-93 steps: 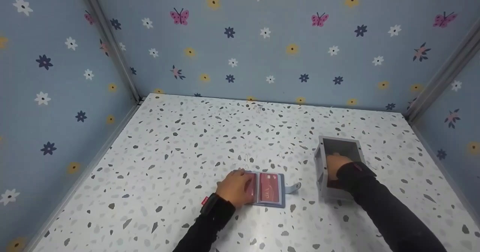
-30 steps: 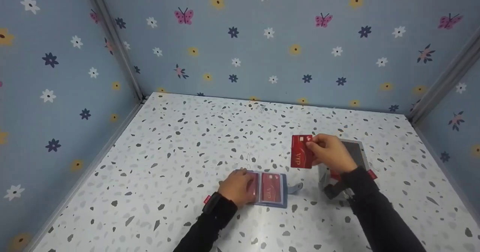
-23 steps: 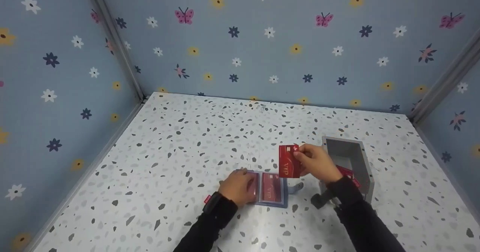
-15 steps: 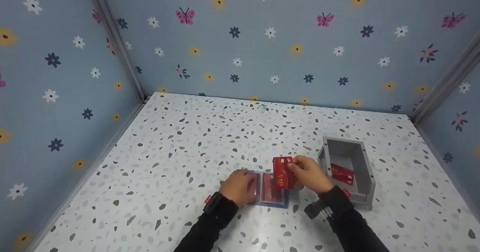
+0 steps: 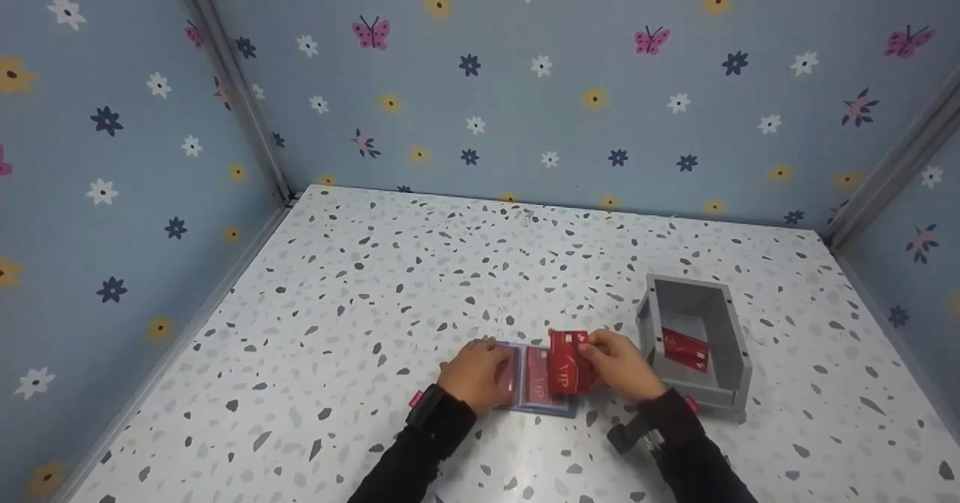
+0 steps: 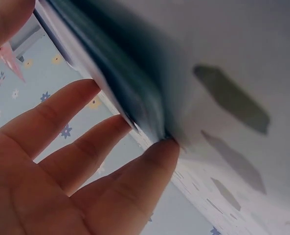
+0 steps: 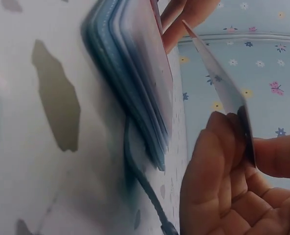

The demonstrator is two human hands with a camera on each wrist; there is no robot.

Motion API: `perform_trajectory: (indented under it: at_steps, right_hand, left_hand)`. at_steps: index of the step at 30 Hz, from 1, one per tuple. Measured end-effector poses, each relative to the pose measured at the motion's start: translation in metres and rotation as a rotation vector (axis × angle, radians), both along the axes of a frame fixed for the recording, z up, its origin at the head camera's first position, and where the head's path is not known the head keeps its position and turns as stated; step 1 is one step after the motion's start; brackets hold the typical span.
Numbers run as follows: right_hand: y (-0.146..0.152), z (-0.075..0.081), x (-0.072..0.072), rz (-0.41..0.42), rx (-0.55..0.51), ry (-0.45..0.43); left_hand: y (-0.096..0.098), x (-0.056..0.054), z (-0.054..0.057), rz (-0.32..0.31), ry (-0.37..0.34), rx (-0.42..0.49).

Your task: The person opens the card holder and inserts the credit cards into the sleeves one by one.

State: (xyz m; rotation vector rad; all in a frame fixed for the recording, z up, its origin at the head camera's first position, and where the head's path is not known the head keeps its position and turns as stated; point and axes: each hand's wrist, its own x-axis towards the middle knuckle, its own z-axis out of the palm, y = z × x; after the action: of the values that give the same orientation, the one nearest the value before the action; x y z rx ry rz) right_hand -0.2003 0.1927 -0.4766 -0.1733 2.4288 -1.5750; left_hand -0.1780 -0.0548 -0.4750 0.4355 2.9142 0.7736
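Note:
A blue card holder [image 5: 568, 411] lies unfolded on the table, a red card [image 5: 537, 383] showing in its clear right sleeve. My left hand [image 5: 472, 375] covers its left side; in the left wrist view its fingertips grip the edge of the holder [image 6: 125, 73]. My right hand [image 5: 619, 368] pinches another red VIP card [image 5: 568, 364] by its right edge, between thumb and fingers. In the head view that card overlaps the right sleeve. The right wrist view shows the held card [image 7: 223, 78] tilted, apart from the holder's pages [image 7: 140, 73].
Right of the hands stands a grey open box [image 5: 716, 398] with a red card [image 5: 684, 349] inside. A snap strap [image 7: 147, 181] sticks out from the holder onto the speckled table [image 5: 420, 263]. Flowered panels [image 5: 480, 76] rise behind and at both sides.
My right hand has come out of the grey box with a red card and carried it left and down to the card holder. The left hand has stayed on the holder.

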Motion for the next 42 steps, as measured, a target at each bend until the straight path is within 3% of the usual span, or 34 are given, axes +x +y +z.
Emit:
perform_trajectory:
  at_steps: [14,22,29,37,42]
  right_hand:
    - [0.005,-0.013,0.000,0.022,-0.021,-0.043]
    - [0.007,-0.013,0.001,0.021,-0.050,-0.063]
    - [0.007,-0.016,0.000,0.005,-0.040,-0.044]
    - [0.007,-0.014,0.001,-0.004,-0.047,-0.053]
    - [0.008,-0.013,0.000,-0.034,-0.048,-0.057]
  left_hand:
    - [0.007,0.004,0.005,-0.006,0.016,-0.049]
    - [0.031,0.009,0.005,-0.074,-0.005,-0.035]
    - [0.056,0.007,0.000,-0.131,0.037,-0.088]
    - [0.065,0.002,0.001,-0.122,-0.034,-0.116]
    - [0.061,-0.001,0.004,-0.140,-0.065,-0.031]
